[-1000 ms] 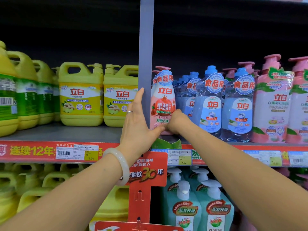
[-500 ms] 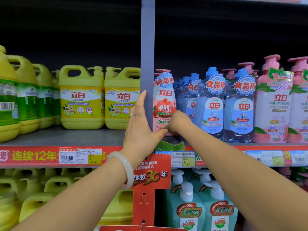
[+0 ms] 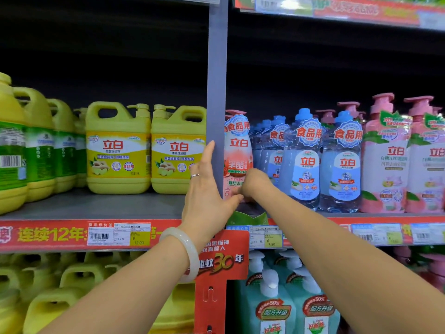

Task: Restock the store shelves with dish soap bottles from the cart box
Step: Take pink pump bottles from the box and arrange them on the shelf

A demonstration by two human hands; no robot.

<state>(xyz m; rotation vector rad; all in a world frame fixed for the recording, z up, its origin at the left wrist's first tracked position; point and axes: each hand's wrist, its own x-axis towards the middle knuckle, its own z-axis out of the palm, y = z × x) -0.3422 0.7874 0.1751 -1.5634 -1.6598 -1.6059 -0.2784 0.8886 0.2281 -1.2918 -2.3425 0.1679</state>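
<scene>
Pink soap bottle (image 3: pixel 237 155) between both hands

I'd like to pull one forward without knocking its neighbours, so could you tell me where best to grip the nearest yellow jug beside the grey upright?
Grip the yellow jug by its moulded top handle, coming from the front and above. The loop is open and faces the aisle, while another jug flanks its left side and the grey upright its right.
</scene>
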